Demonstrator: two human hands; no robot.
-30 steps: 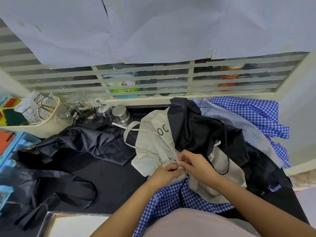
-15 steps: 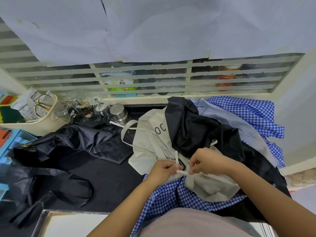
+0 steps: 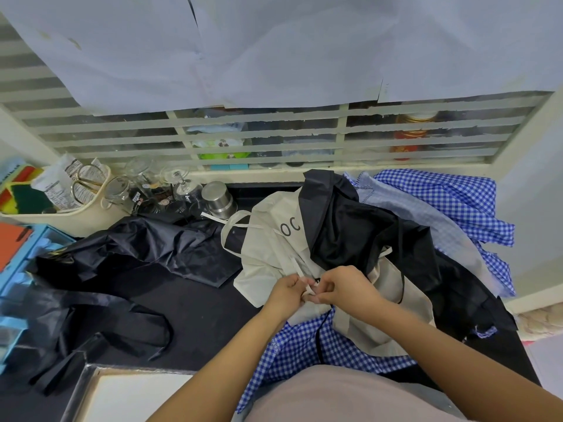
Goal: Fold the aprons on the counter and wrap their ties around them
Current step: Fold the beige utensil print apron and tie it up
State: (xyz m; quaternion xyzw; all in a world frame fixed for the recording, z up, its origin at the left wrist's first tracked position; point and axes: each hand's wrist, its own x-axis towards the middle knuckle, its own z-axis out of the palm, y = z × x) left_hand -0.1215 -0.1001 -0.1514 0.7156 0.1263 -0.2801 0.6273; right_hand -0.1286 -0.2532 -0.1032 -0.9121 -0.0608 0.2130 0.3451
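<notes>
A cream apron (image 3: 268, 254) printed "OC" lies crumpled in a heap on the black counter (image 3: 195, 315). A black apron (image 3: 350, 236) drapes over its right side, and blue gingham aprons (image 3: 441, 202) spread behind and underneath. My left hand (image 3: 286, 295) and my right hand (image 3: 344, 287) meet over the heap, both pinching the cream tie (image 3: 306, 286), which looks knotted between the fingertips. Another black apron (image 3: 146, 251) lies spread on the counter to the left, its ties (image 3: 122, 327) looping toward the front edge.
Glass cups (image 3: 146, 184) and a steel tumbler (image 3: 217, 199) stand at the back left beside a cream tub (image 3: 61, 214) with packets and scissors. Blue boxes (image 3: 18, 269) sit at the left edge. A metal tray (image 3: 122, 394) lies at the front. A louvred window runs behind.
My hands spread a little apart half a second ago, pulling the cream tie taut, and have now come back together over it.
</notes>
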